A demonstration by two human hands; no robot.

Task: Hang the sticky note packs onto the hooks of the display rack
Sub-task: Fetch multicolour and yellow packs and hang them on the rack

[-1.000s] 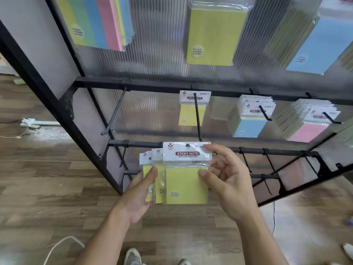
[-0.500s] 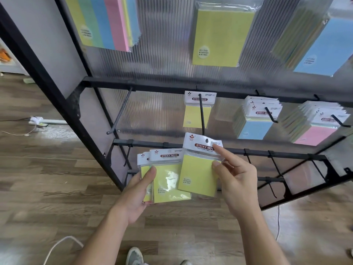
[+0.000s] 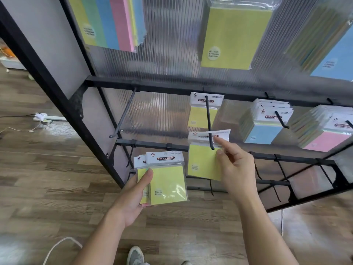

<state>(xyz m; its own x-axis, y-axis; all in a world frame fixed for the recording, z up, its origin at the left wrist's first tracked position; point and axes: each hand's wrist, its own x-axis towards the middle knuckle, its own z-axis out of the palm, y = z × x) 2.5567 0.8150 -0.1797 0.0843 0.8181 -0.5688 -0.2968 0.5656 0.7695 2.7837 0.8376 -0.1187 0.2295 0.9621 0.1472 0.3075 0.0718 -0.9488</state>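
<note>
My right hand [image 3: 235,167] pinches a yellow sticky note pack [image 3: 202,161] by its right edge, its white header at the upturned tip of a long black hook [image 3: 209,123]. One yellow pack [image 3: 198,113] hangs at the back of that same hook. My left hand [image 3: 133,196] holds a small stack of yellow sticky note packs [image 3: 166,178] lower left, thumb pressed on the front. The black display rack [image 3: 152,87] has a ribbed clear back panel.
An empty grey hook [image 3: 122,117] sticks out left of the yellow one. Blue packs [image 3: 263,123] and pink packs [image 3: 324,131] fill hooks to the right. Larger note packs [image 3: 235,35] hang on the top row. Empty hooks line the lower bars; a power strip [image 3: 45,117] lies on the floor.
My right hand has pulled one yellow pack off the stack and lifted it up and right to the hook's tip. My left hand stays low with the remaining packs.
</note>
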